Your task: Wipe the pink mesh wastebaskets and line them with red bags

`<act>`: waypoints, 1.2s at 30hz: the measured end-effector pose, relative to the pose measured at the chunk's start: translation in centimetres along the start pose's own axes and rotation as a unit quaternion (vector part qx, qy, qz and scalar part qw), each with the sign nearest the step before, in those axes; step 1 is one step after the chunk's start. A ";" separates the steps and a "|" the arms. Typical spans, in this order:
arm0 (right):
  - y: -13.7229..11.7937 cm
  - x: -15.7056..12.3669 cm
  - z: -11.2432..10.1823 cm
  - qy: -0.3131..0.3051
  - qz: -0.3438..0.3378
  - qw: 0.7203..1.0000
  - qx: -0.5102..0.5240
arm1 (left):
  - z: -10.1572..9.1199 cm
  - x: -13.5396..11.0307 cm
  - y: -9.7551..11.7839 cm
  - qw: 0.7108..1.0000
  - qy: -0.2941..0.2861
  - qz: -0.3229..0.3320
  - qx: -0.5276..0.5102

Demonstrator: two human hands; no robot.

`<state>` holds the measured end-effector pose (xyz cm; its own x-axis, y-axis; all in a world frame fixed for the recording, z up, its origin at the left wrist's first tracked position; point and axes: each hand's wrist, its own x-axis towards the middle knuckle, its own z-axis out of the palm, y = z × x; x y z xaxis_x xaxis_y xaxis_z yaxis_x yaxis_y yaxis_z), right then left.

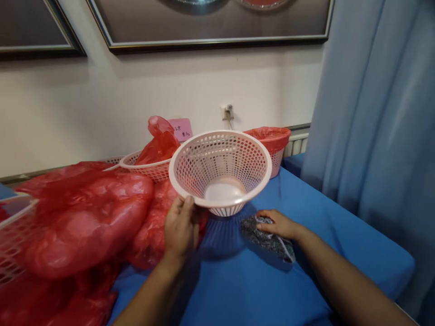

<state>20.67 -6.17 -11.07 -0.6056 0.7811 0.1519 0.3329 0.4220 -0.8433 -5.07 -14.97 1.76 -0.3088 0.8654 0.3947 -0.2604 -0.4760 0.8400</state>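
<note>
My left hand (181,226) grips the near rim of a pale pink perforated plastic basket (204,158) and holds it tilted above the blue table (244,285), its open side facing me. My right hand (277,223) rests on a dark grey speckled cloth (267,239) lying on the table just right of the basket, with the fingers curled over the cloth.
Red plastic bags (84,213) are heaped on the left. Behind stand a basket holding a red bag (149,167) and a basket lined with red plastic (273,145). Another basket (13,240) shows at the far left. A blue curtain (374,113) hangs on the right.
</note>
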 end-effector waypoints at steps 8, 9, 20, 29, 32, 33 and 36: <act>-1.7 -1.2 1.9 -0.134 -0.019 0.991 0.020 | 4.1 5.1 1.4 0.991 0.011 -0.133 -0.030; -2.0 -1.3 2.4 -0.131 -0.032 0.991 0.005 | 4.4 5.2 0.8 0.987 0.012 -0.156 -0.023; -2.8 -2.6 6.4 -0.016 -0.095 0.992 -0.076 | -1.7 -2.7 -1.2 0.976 -0.060 -0.154 0.139; -1.9 -2.6 7.4 0.111 -0.166 0.953 -0.227 | -13.8 -16.1 0.2 0.921 0.037 -0.147 0.358; -3.1 -3.2 7.2 0.172 -0.207 0.919 -0.287 | -18.0 -18.3 3.4 0.839 0.079 -0.029 0.537; -3.7 -3.5 7.2 0.185 -0.220 0.912 -0.293 | -19.3 -18.8 4.7 0.794 0.091 0.024 0.601; -6.0 -4.4 8.2 0.195 -0.266 0.907 -0.262 | -22.6 -19.5 8.2 0.616 0.104 0.101 0.774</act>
<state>15.42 -15.93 -10.92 -0.5127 0.4635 0.7227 0.4284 0.8676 -0.2525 -21.84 -39.32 -7.48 -0.3444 0.6970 0.6289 0.9376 0.2887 0.1935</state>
